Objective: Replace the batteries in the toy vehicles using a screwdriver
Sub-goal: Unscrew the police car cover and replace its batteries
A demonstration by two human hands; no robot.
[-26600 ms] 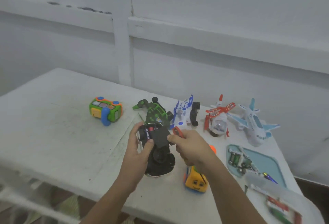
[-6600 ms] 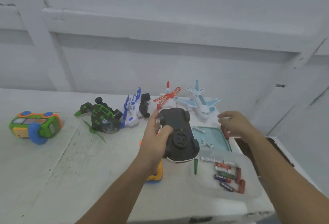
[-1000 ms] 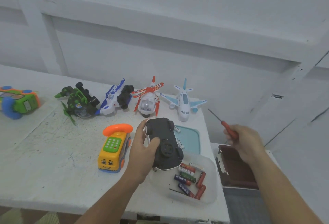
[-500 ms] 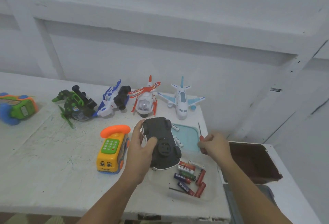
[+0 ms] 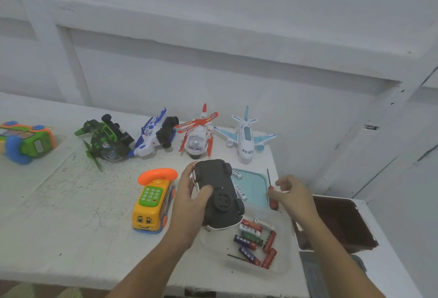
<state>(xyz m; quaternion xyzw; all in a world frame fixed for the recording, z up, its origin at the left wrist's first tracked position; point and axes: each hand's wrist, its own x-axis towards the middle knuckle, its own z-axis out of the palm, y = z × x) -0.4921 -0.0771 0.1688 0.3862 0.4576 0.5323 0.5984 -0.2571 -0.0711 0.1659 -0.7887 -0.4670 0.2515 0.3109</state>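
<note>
My left hand (image 5: 189,205) grips a black toy car (image 5: 219,198) upside down, its underside and round centre disc facing me, above the near right part of the white table (image 5: 71,214). My right hand (image 5: 292,197) is to the right of the car, thumb and fingertips loosely on the red handle of a thin screwdriver (image 5: 272,199). The screwdriver's tip points away from me, beside a teal lid (image 5: 256,186). Several batteries (image 5: 254,242) lie in a clear plastic container (image 5: 283,270) just below the car.
A yellow phone bus (image 5: 152,205) stands left of my left hand. Along the wall stand a green vehicle (image 5: 106,140), a blue-white vehicle (image 5: 154,137), a red-white helicopter (image 5: 198,136) and a white plane (image 5: 245,136). An open brown box (image 5: 343,224) sits off the table's right edge.
My right hand has brought the screwdriver from over the brown box leftward and down to the teal lid's right edge, and its grip has loosened. The left hand keeps the car in place.
</note>
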